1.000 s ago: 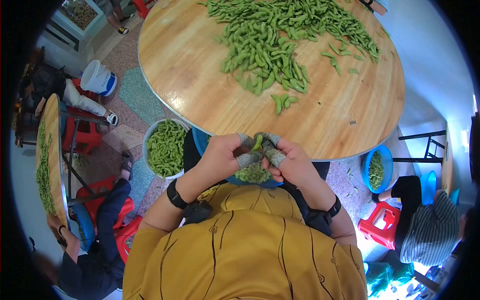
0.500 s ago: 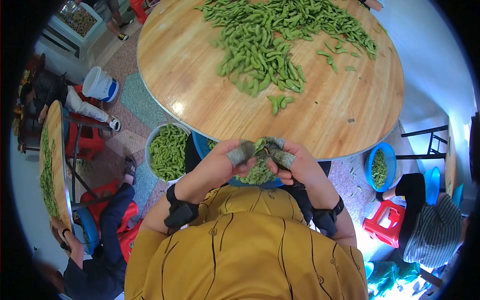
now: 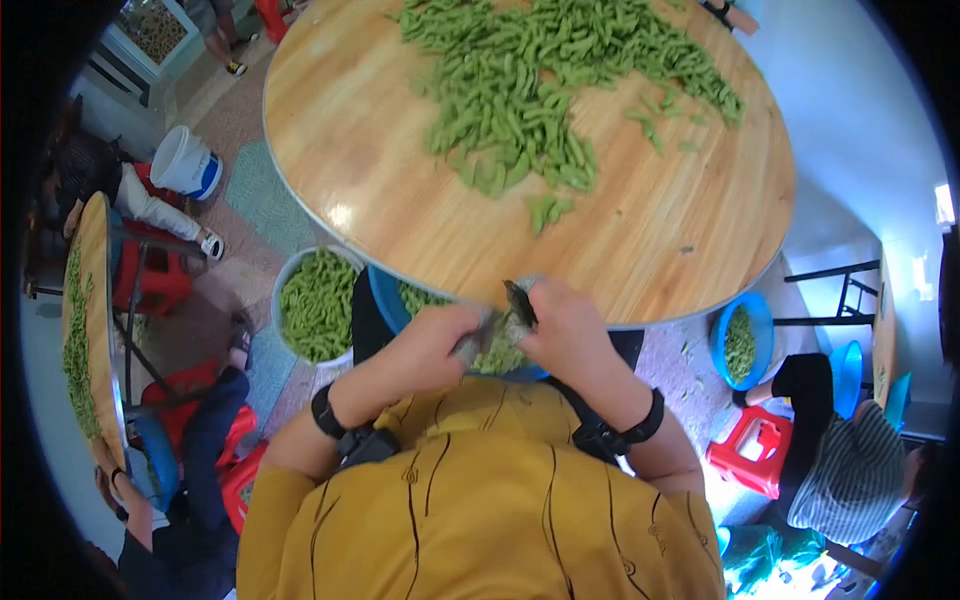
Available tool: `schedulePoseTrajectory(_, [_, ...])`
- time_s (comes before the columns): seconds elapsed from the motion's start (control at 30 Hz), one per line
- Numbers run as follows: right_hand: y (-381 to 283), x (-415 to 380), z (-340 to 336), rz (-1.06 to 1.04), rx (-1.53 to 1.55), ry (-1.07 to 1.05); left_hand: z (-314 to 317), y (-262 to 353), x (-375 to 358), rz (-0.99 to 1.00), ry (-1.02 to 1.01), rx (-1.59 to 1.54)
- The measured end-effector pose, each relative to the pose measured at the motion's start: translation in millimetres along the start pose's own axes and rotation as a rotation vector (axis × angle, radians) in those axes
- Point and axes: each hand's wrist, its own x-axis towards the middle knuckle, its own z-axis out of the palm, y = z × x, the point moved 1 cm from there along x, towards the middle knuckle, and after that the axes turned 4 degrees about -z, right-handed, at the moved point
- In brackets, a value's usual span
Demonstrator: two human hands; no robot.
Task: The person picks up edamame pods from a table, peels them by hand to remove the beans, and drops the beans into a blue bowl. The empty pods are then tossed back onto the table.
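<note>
Both my hands are close together at the near edge of the round wooden table (image 3: pixel 400 225), above a blue basin (image 3: pixel 385 297) on my lap side that holds green soybean pods (image 3: pixel 500 358). My left hand (image 3: pixel 440 345) is curled, its grey-wrapped fingertips smeared by motion; what they hold I cannot make out. My right hand (image 3: pixel 565 325) is closed around a small dark, flat, pointed tool (image 3: pixel 519 302) that sticks up past the grey-covered thumb. On the table lies a large heap of green soybean pods (image 3: pixel 510 125), with a few pods (image 3: pixel 547 211) apart on my side.
A white tub (image 3: pixel 283 305) of pods stands on the floor to the left, a white bucket (image 3: pixel 185 165) beyond it. To the right are a blue basin (image 3: pixel 722 340) of pods and a red stool (image 3: pixel 752 450). Other people sit at both sides; a side table (image 3: pixel 100 300) carries pods.
My hands have drawn slightly apart, and the pod visible between them is no longer seen there. The dark tool now stands out more at my right hand. The view has shifted slightly.
</note>
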Motion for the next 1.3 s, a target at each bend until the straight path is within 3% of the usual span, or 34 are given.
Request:
schedulePoseTrajectory(0.07, [4,4,-2,0.049,-0.067,0.041,-7,4,-4,0.003,0.058,-0.064])
schedulePoseTrajectory(0.17, [1,-4,4,0.010,0.071,0.004,-14,-7,-25,-0.069,0.164,-0.185])
schedulePoseTrajectory(0.23, [-6,-8,10,-0.071,0.100,-0.075,-25,-31,-43,-0.147,0.427,-0.221])
schedulePoseTrajectory(0.33, [-7,2,6,-0.123,0.149,0.039,-48,-67,-77,-0.308,0.565,-0.005])
schedulePoseTrajectory(0.4, [1,18,3,-0.155,0.098,0.124,-59,-88,-95,-0.566,0.560,0.352])
schedulePoseTrajectory(0.43, [11,27,2,-0.029,-0.030,0.188,-58,-96,-99,-0.574,0.558,0.352])
schedulePoseTrajectory(0.47, [17,36,2,0.095,-0.160,0.252,-57,-102,-102,-0.563,0.630,0.588])
schedulePoseTrajectory(0.5, [20,45,3,0.094,-0.156,0.249,-57,-104,-104,-0.543,0.699,0.824])
schedulePoseTrajectory(0.57, [25,55,5,0.315,-0.315,0.206,-54,-88,-88,-0.485,0.770,0.893])
schedulePoseTrajectory(0.63, [24,59,6,0.303,-0.286,0.258,-49,-50,-61,-0.269,0.826,0.560])
schedulePoseTrajectory(0.7, [23,58,6,0.285,-0.258,0.310,-42,-29,-35,-0.094,0.717,0.269])
schedulePoseTrajectory(0.8, [25,40,-3,0.173,-0.025,0.275,-33,-1,9,0.009,0.633,0.174])
schedulePoseTrajectory(0.87, [16,27,-14,-0.089,-0.010,0.139,-27,1,33,0.258,0.636,0.160])
schedulePoseTrajectory(0.9, [13,23,-19,-0.084,-0.011,0.137,-29,3,35,0.257,0.632,0.156])
schedulePoseTrajectory(0.97, [10,18,-26,-0.183,0.067,0.162,-26,5,39,-0.189,-0.002,-0.334])
schedulePoseTrajectory(1.0, [11,15,-25,-0.178,0.067,0.165,-26,0,37,-0.185,-0.057,-0.424])
schedulePoseTrajectory(1.03, [15,14,-22,-0.034,0.159,0.232,-25,-3,37,-0.186,-0.063,-0.420])
schedulePoseTrajectory(1.07, [18,12,-20,0.110,0.254,0.298,-23,-5,34,-0.255,-0.080,-0.664])
schedulePoseTrajectory(1.1, [16,9,-21,0.113,0.261,0.302,-20,-6,31,-0.326,-0.094,-0.909])
schedulePoseTrajectory(1.17, [13,3,-19,0.313,0.572,0.072,-15,-3,26,-0.317,-0.004,-0.922])
schedulePoseTrajectory(1.2, [10,-1,-13,0.252,0.762,0.024,-13,-2,24,-0.302,0.087,-0.942])
schedulePoseTrajectory(1.3, [1,-2,-10,0.223,0.875,-0.065,-4,0,22,-0.208,0.133,-0.843])
